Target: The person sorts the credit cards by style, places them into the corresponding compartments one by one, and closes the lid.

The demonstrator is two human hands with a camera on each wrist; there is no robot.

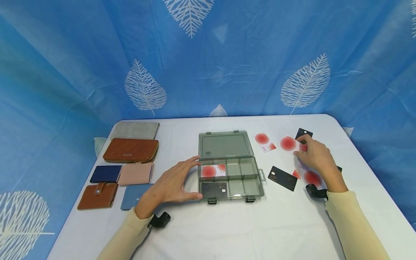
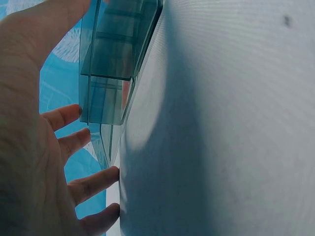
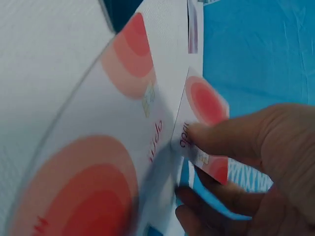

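Observation:
A grey see-through organiser box lies open mid-table, its lid flat behind it. One compartment holds a white card with red circles, another a black VIP card. My left hand spans the box's left side, forefinger at the hinge corner, thumb at the front corner, fingers fairly straight. The left wrist view shows the same hand spread beside the box. My right hand pinches the edge of a white and red card; in the right wrist view thumb and fingers pinch that card.
Loose cards lie right of the box: a white-red one, a black one, a black VIP card, another white-red one. Several wallets sit at the left: grey, brown, navy, pink.

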